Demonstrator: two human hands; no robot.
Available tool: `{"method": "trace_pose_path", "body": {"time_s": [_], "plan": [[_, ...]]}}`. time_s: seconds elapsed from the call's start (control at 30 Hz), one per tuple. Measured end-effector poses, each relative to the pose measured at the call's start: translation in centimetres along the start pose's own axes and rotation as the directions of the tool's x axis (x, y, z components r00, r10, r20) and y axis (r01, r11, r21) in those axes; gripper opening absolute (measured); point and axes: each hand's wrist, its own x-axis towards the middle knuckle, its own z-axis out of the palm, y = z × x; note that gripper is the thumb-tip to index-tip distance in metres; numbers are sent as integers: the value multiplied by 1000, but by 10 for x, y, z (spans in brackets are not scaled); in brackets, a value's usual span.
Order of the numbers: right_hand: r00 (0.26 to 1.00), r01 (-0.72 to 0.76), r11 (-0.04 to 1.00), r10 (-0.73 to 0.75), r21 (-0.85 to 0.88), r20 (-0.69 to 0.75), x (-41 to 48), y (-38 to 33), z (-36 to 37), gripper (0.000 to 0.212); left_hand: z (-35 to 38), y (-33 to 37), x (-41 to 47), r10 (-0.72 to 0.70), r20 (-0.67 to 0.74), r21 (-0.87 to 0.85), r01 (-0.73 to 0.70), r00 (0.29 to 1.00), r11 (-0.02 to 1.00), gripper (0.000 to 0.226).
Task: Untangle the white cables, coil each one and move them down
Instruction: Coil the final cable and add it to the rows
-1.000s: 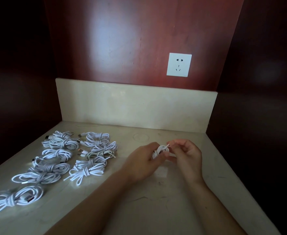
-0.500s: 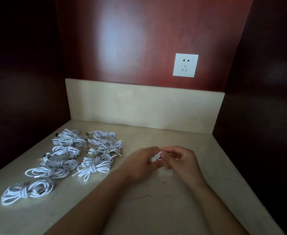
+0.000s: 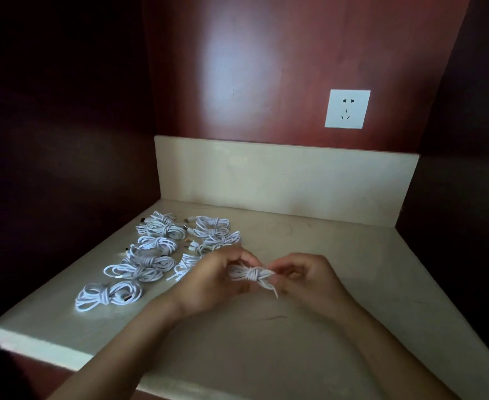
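A small white cable bundle (image 3: 250, 274), wrapped round its middle, is held just above the stone counter (image 3: 352, 284) between both hands. My left hand (image 3: 214, 281) grips its left end with curled fingers. My right hand (image 3: 309, 280) pinches its right end, and a short loose cable end hangs down below the bundle. Several coiled white cables (image 3: 156, 249) lie in two rows on the left part of the counter, the nearest coil (image 3: 107, 294) close to the front edge.
A cream upstand (image 3: 286, 180) runs along the back of the counter below a dark red wall with a white socket (image 3: 347, 108). Dark panels close in both sides. The counter's front edge (image 3: 44, 350) runs across the lower left.
The bundle has turned sideways and now shows fully between my hands, which have moved slightly apart. The camera has shifted, so the scene sits further right in view.
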Motion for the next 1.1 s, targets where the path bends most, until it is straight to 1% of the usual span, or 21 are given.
{"method": "trace_pose_path", "body": {"time_s": [0.1, 0.2, 0.27, 0.33, 0.4, 0.47, 0.5, 0.6, 0.67, 0.73, 0.8, 0.87, 0.97, 1.03, 1.1], "plan": [[986, 141, 984, -130, -111, 100, 1, -8, 20, 17, -20, -4, -26, 71, -53, 58, -67, 996, 996, 27], [943, 317, 899, -266, -301, 198, 4, -12, 40, 19, -33, -12, -45, 109, -107, 178, -89, 988, 980, 35], [907, 418, 805, -350, -420, 233, 6, -10, 52, 19, -39, -20, -53, 142, -133, 247, -106, 981, 963, 39], [840, 539, 659, -466, -524, 277, 9, -7, 61, 18, -43, -26, -59, 168, -139, 324, -115, 976, 939, 36], [770, 625, 525, -536, -578, 345, 13, -3, 67, 17, -45, -30, -63, 181, -145, 408, -108, 973, 907, 27], [728, 667, 450, -562, -594, 392, 16, 2, 70, 16, -45, -32, -68, 182, -168, 484, -80, 969, 871, 21], [730, 668, 453, -554, -591, 401, 17, 4, 71, 16, -45, -33, -69, 184, -175, 510, -71, 967, 857, 18], [764, 639, 507, -505, -578, 402, 15, 9, 70, 22, -44, -34, -73, 192, -181, 550, -63, 965, 833, 15], [773, 628, 502, -491, -594, 402, 12, 10, 69, 22, -44, -33, -73, 192, -184, 561, -58, 964, 826, 17], [756, 643, 455, -508, -617, 413, 10, 7, 67, 22, -43, -31, -74, 194, -181, 562, -61, 964, 825, 17], [725, 668, 370, -519, -646, 453, 6, 1, 67, 24, -44, -28, -76, 213, -184, 559, -76, 960, 826, 12], [726, 663, 316, -491, -678, 481, 0, -5, 66, 25, -45, -26, -78, 234, -207, 543, -87, 950, 835, 10], [794, 589, 331, -409, -738, 450, -18, -10, 61, 26, -44, -18, -84, 276, -258, 542, -98, 926, 835, 12], [848, 514, 353, -345, -781, 402, -34, -15, 59, 27, -42, -12, -89, 313, -276, 564, -111, 909, 818, 13], [883, 447, 363, -324, -817, 339, -51, -19, 58, 30, -39, -7, -96, 352, -268, 593, -134, 897, 794, 14]]}}
